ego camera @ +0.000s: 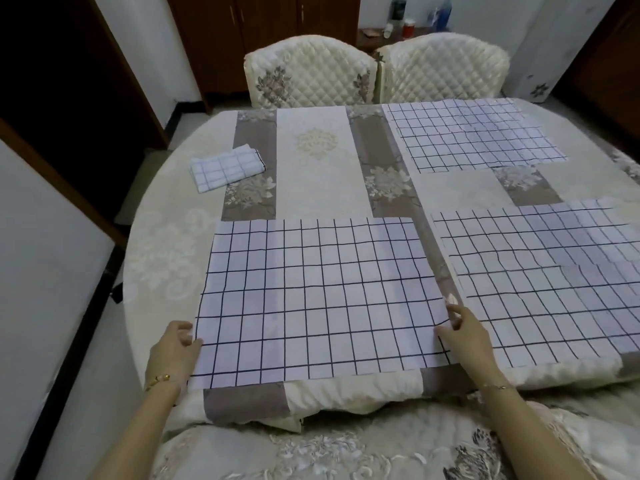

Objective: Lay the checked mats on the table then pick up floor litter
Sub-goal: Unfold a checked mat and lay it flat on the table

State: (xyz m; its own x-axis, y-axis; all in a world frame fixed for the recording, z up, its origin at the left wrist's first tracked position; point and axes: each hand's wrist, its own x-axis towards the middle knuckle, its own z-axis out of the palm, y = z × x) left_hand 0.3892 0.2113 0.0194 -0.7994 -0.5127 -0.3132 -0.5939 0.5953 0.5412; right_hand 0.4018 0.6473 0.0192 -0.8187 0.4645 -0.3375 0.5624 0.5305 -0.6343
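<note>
- The near mat [318, 299], white with a dark grid, is lying spread flat on the tabletop [322, 168], its front edge reaching the tabletop's near rim.
- The left hand [175, 348] is gripping the near mat's left edge close to the front corner, fingers curled onto the cloth.
- The right hand [464, 332] is pinching the near mat's right edge, thumb on top and fingers bent around the border.
- A second mat [547, 282] is lying flat just to the right of the near mat, with a narrow strip of tablecloth showing between them.
- A third mat [474, 136] is lying flat beyond the near mat and to its right, at the tabletop's far side.
- A folded mat [227, 166] is sitting beyond the near mat's far left corner, well apart from it.
- Two quilted cream chairs [308, 74] are standing beyond the near mat, just past the far edge of the tabletop.
- Bottles [398, 8] are standing on a dark sideboard behind the chairs, too blurred to identify further.
</note>
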